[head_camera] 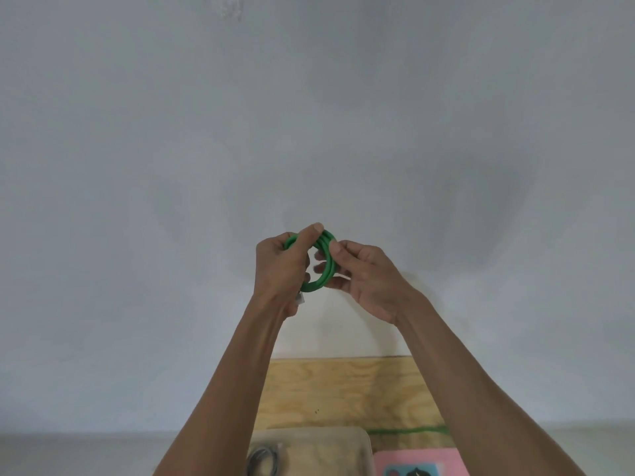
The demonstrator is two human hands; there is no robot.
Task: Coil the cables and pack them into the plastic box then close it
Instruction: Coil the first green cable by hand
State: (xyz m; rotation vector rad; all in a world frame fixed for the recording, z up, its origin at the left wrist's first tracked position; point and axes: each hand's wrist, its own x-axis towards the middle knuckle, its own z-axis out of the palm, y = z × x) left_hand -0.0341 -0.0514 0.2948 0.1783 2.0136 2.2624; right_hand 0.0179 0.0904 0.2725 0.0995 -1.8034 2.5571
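Observation:
A green cable (325,266) is wound into a small coil of several loops, held up in front of a grey wall. My left hand (280,266) grips the coil's left side, thumb laid over the top loops, and a pale connector pokes out below the palm. My right hand (364,273) pinches the coil's right side between thumb and fingers. Far below, at the bottom edge, the clear plastic box (364,441) stands open on the table, with a coiled grey cable (263,462) lying inside it.
A light wooden table (343,389) shows between my forearms, with a green tape strip (409,431) across it. A pink object (419,458) with a blue picture lies right of the box. The grey wall fills the rest.

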